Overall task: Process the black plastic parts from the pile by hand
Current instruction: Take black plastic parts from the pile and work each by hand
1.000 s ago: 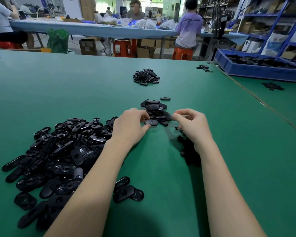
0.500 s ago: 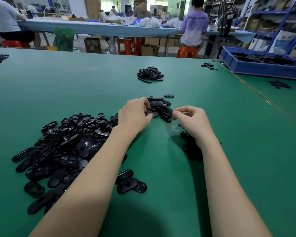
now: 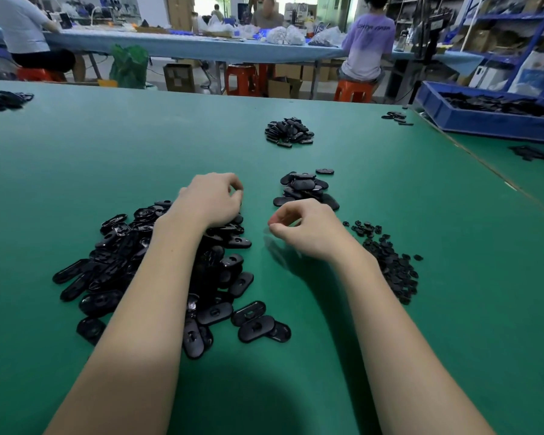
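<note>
Black plastic oval parts pile on green table, left | left hand over pile's far edge, fingers curled, contents hidden | right hand curled, thumb meeting fingertips, hold unclear | small stack just beyond

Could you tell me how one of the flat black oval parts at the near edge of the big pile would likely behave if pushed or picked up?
The oval part lies flat on the green table, so it would probably slide, not roll. It looks thin and moulded, so likely stiff and light. Its glossy face may be slippery, and it overlaps a neighbour, which may shift too.
</note>
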The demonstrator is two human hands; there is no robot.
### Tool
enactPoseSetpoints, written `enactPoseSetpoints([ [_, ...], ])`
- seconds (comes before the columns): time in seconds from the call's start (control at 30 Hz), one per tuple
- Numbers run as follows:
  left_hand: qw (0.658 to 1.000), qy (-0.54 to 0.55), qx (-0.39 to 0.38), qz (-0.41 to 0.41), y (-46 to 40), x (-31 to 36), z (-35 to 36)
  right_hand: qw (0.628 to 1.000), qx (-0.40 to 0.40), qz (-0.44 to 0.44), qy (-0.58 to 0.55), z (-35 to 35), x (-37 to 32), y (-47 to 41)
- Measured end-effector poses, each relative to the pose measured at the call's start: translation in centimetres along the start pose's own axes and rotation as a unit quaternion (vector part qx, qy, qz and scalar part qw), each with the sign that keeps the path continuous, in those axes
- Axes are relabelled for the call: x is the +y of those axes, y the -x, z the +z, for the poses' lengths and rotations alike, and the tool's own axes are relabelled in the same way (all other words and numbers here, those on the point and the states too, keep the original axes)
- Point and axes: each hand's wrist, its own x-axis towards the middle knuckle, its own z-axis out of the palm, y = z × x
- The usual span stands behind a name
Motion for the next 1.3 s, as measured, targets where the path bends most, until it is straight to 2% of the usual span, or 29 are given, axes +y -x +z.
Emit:
enactPoseSetpoints([
  [0.07,0.995,-0.080,-0.027,-0.046,0.0,-1.2,0.2,1.000,-0.011,-0.006,0.008,0.4,-0.2,0.0],
  [0.17,0.988,-0.095,-0.071,-0.096,0.3,-2.2,0.6,0.999,-0.025,-0.011,0.020,0.7,-0.4,0.0],
  [0.33,0.989,-0.117,-0.052,-0.072,0.5,-1.9,1.3,0.999,-0.025,-0.009,0.022,0.9,0.0,-0.1],
  [0.47,0.994,-0.085,-0.056,-0.048,0.8,-0.8,1.3,1.000,-0.021,-0.003,0.021,0.6,0.5,-0.2],
  [0.63,0.993,-0.026,-0.114,-0.027,0.8,-0.4,0.5,1.000,-0.008,-0.001,0.025,0.3,0.9,-0.4],
  [0.77,0.991,-0.009,-0.131,-0.010,0.9,0.0,0.3,0.999,0.011,0.004,0.031,0.7,1.1,-0.4],
  [0.93,0.992,0.034,-0.123,-0.004,0.9,0.3,0.0,0.999,0.007,0.000,0.053,1.3,0.3,-0.1],
  [1.1,0.994,0.077,-0.080,-0.008,0.8,0.3,0.1,0.998,0.009,0.007,0.067,1.2,-0.1,0.0],
  [1.3,0.996,0.080,-0.050,-0.002,0.9,0.6,0.4,0.997,-0.016,0.022,0.072,1.0,-0.2,0.0],
])
